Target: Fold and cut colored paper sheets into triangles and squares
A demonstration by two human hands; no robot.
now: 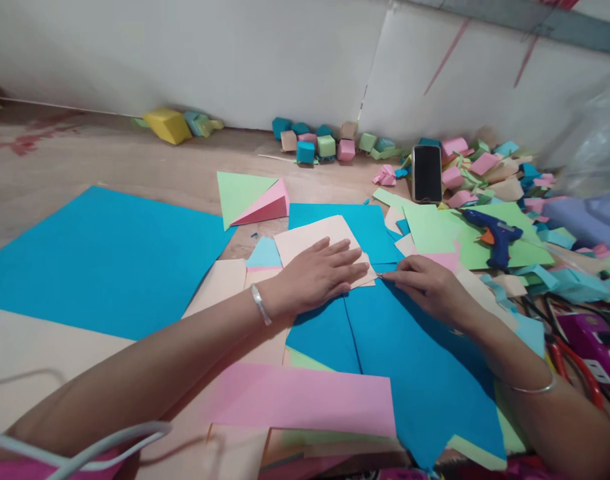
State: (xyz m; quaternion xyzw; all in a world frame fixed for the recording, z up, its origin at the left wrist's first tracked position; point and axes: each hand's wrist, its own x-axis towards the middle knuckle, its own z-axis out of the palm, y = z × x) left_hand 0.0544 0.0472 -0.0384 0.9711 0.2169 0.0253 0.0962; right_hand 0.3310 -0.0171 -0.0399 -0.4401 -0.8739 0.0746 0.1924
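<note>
My left hand lies flat with fingers stretched out over a pale peach sheet of paper, pressing it onto blue paper. At the right edge of that peach sheet, my right hand is closed in a pinch. A thin tip shows at its fingertips, too small to name. Beneath my hands the blue sheets overlap, with a seam between two of them. A pink paper strip lies nearer to me, and a light blue paper piece sits left of my left hand.
A large blue sheet lies at left. Folded green and pink paper is behind my hands. To the right are a blue glue gun, a phone, a heap of paper scraps and red-handled pliers. Paper cubes stand along the wall.
</note>
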